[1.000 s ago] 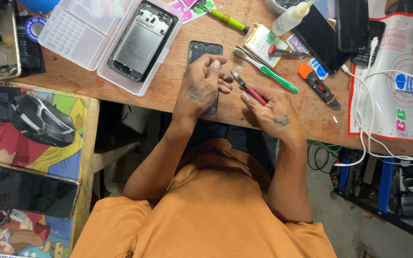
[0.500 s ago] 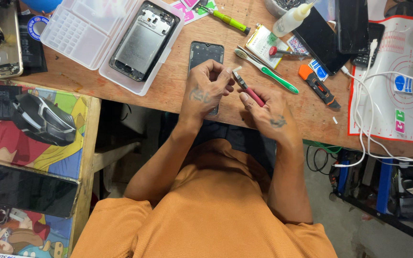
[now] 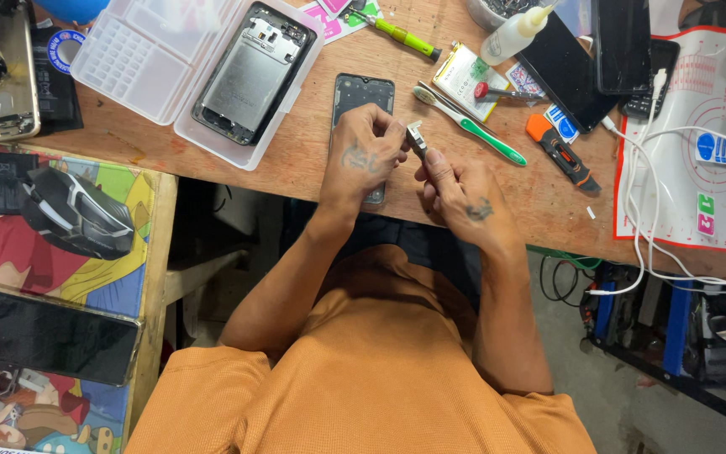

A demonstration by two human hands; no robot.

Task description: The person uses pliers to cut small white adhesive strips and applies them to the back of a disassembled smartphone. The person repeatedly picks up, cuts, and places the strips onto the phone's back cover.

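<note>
Since a second ago, the left hand (image 3: pixel 367 155) and right hand (image 3: pixel 455 189) lifted the small metal tool (image 3: pixel 416 136) together, pinching it above the dark phone frame (image 3: pixel 363 97) at twelve o'clock.

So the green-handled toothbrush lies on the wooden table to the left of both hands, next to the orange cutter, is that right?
Not quite. In the head view the green-handled toothbrush lies on the wooden table to the right of both hands, the left hand and the right hand, not to their left. The orange cutter is indeed next to it.
</note>
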